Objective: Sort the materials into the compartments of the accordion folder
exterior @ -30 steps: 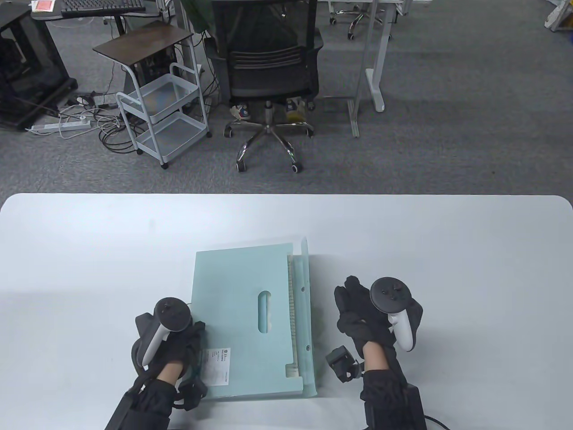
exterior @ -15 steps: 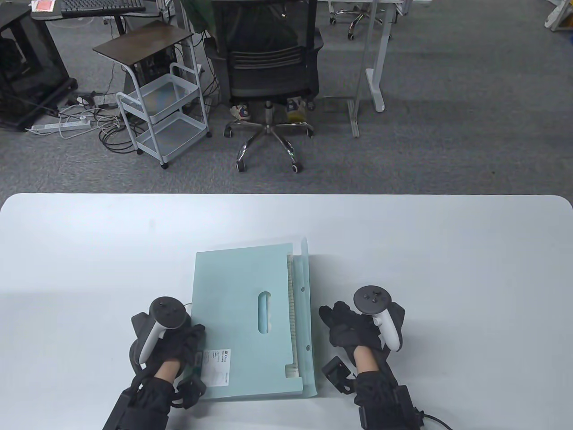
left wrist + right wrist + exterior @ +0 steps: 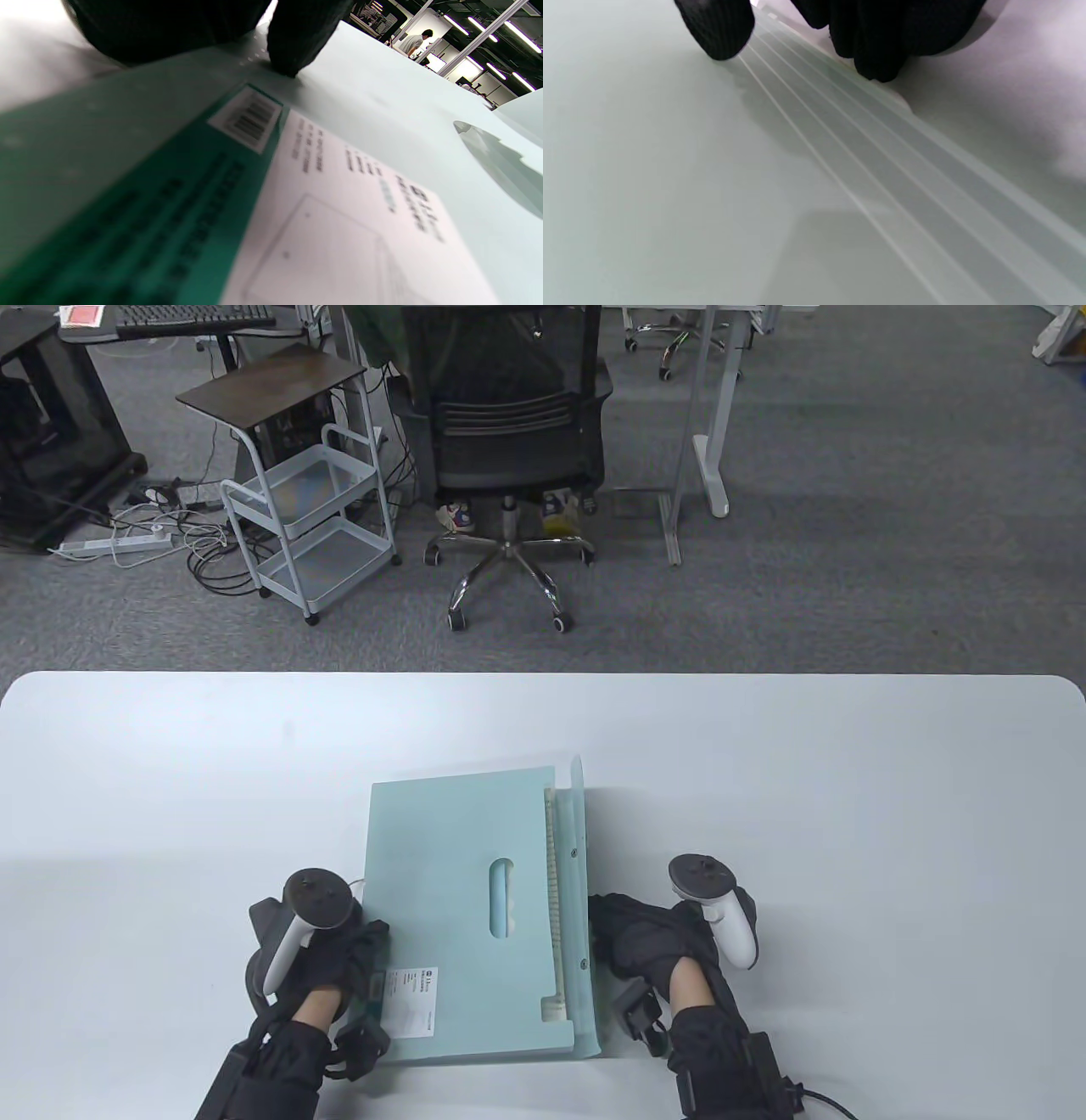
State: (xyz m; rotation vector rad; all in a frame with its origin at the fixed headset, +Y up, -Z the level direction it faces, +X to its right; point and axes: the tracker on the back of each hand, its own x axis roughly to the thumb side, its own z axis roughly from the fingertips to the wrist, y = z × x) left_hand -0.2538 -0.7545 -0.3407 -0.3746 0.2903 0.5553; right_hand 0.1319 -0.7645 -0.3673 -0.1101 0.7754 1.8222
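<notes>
Accordion folder [image 3: 462, 899], pale green, flat on the white bench [image 3: 170, 780] near its front edge, handle slot [image 3: 501, 897] facing up and a white label [image 3: 411, 988] at its near left corner. Left hand [image 3: 327, 954] on the folder's left edge, thumb on top by the barcode [image 3: 248, 118] and the other fingers [image 3: 169, 25] at the edge, though whether curled under it cannot be told. Right hand [image 3: 649, 937] at the folder's right side, fingers [image 3: 878, 46] bent down onto the ribbed flap edge [image 3: 882, 169] and touching it, with a real grip or mere pressing not clear.
</notes>
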